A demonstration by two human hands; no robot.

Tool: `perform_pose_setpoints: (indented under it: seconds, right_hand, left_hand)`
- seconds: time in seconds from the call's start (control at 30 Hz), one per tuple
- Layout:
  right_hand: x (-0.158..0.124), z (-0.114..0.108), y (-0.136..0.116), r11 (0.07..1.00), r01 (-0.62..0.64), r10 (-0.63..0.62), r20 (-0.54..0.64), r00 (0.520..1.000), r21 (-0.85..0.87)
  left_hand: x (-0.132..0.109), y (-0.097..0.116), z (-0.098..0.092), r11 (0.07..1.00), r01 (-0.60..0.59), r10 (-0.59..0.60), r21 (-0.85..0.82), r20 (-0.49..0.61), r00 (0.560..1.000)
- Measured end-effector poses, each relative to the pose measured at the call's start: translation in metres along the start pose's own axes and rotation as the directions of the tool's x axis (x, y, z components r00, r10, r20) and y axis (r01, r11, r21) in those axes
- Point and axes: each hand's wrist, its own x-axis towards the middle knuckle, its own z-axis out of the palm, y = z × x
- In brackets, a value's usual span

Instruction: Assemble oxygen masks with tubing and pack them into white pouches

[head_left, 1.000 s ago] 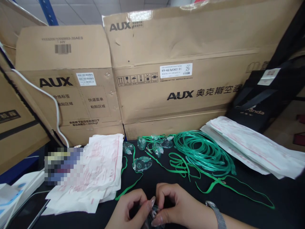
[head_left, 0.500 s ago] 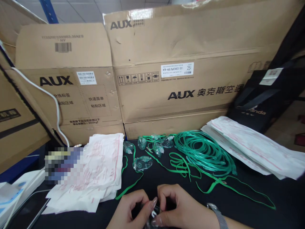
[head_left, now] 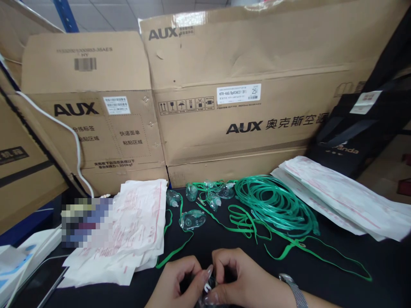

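Close to the front edge of the picture, my left hand [head_left: 184, 280] and my right hand [head_left: 236, 278] pinch one small see-through plastic piece [head_left: 208, 288] between thumbs and fingers. A curved white part shows on it; the fingers hide most of the rest, so its kind is unclear. Farther back lie see-through oxygen masks [head_left: 192, 219] with green elastic straps [head_left: 176, 252]. To their right rests a coil of green tubing [head_left: 276, 205]. Neither hand touches these.
White printed pouches lie stacked at left [head_left: 128, 231] and at right [head_left: 346, 196]. Big cardboard boxes [head_left: 192, 145] stand along the back of the black table [head_left: 257, 265]. A dark bag [head_left: 340, 132] leans at back right. A white cable [head_left: 77, 149] hangs at left.
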Motion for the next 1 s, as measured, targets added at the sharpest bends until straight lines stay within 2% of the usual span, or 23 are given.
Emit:
perform_pose_setpoints:
  seconds: [0.2, 0.4, 0.63, 0.77, 0.9, 1.0]
  right_hand:
    - [0.001, 0.001, -0.001, 1.0, -0.006, 0.006, -0.003, 1.0, 0.001]
    - [0.002, -0.003, -0.001, 0.987, -0.09, 0.085, 0.04, 0.996, 0.133]
    - [0.003, -0.009, -0.005, 0.996, -0.064, 0.061, 0.048, 0.997, 0.057]
    - [0.001, -0.01, -0.011, 0.999, -0.008, 0.013, 0.135, 0.991, -0.036]
    - [0.001, -0.007, -0.011, 0.987, 0.011, 0.0, 0.064, 0.998, -0.16]
    - [0.002, -0.005, -0.008, 0.99, 0.021, -0.016, 0.042, 0.999, -0.136]
  left_hand:
    - [0.0, 0.001, -0.002, 1.0, 0.015, -0.013, -0.021, 0.06, 0.998]
    - [0.005, -0.006, -0.004, 0.984, 0.079, -0.062, -0.158, 0.106, 0.992]
    - [0.004, -0.004, 0.0, 0.957, 0.095, -0.058, -0.276, 0.141, 0.988]
    - [0.004, -0.01, 0.0, 0.984, 0.029, -0.013, -0.175, 0.091, 0.996]
    - [0.002, -0.016, 0.001, 0.995, -0.071, 0.07, 0.071, 0.027, 0.997]
    - [0.001, -0.017, 0.002, 0.991, -0.082, 0.083, 0.102, -0.014, 0.996]
